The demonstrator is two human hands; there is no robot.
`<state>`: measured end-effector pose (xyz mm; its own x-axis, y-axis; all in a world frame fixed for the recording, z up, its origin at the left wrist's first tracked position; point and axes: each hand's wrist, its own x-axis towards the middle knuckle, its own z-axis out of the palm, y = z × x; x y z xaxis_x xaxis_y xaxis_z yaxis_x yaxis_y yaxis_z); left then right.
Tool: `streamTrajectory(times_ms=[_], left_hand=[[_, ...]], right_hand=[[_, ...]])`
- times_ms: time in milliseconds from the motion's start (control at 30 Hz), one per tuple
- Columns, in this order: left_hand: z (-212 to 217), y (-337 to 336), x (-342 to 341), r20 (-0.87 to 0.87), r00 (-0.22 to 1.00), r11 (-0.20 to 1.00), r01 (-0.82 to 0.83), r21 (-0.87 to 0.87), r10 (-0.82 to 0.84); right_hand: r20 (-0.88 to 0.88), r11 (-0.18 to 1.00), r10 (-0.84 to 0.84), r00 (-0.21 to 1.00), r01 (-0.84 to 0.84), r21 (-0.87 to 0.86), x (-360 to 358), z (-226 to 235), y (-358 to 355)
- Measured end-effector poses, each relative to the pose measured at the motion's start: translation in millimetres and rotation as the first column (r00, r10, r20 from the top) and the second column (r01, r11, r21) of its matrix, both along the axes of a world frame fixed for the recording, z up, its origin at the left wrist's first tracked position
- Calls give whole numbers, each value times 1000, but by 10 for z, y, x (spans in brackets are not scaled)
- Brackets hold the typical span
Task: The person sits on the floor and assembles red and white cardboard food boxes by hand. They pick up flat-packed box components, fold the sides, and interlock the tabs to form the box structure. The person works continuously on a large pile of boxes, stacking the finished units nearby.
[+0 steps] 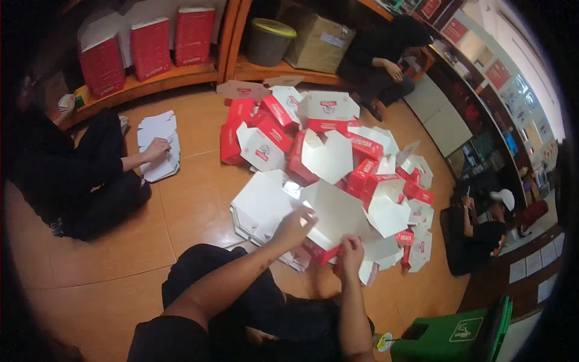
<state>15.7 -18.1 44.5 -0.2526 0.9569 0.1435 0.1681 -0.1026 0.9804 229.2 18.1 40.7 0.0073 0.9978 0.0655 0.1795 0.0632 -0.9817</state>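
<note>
I hold a partly folded red and white cardboard box (335,217) over my lap. My left hand (294,227) grips its white flap at the left edge. My right hand (350,256) pinches its red lower corner. Just left of the box lies a stack of flat white box blanks (260,205) on the floor. Behind it rises a heap of folded red and white boxes (325,145), open side up or tipped over.
A person in black sits at the left, one hand on a second stack of flat blanks (158,145). Another person sits by the wooden shelf (181,75) at the back, a third at the right. A green bin (452,338) stands lower right.
</note>
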Motion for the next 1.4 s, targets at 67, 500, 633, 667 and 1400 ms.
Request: streamTrajectory(times_ms=[67, 500, 633, 667, 1400], left_hand=[[-126, 50, -129, -166, 969, 977, -199, -82, 183], [114, -34, -66, 500, 829, 935, 341, -96, -251], [24, 1, -107, 553, 774, 895, 433, -107, -309], [8, -14, -61, 524, 819, 930, 346, -126, -234], [233, 55, -249, 830, 556, 997, 24, -73, 48]], right_hand=[[-175, 995, -20, 984, 2, -102, 51, 239, -27], [-490, 991, 93, 867, -130, -42, 283, 103, -3], [-651, 917, 139, 747, -345, -200, 270, 156, 10], [-718, 898, 146, 681, -395, -192, 223, 172, -7], [-188, 741, 328, 926, -375, -557, 934, 553, 216]])
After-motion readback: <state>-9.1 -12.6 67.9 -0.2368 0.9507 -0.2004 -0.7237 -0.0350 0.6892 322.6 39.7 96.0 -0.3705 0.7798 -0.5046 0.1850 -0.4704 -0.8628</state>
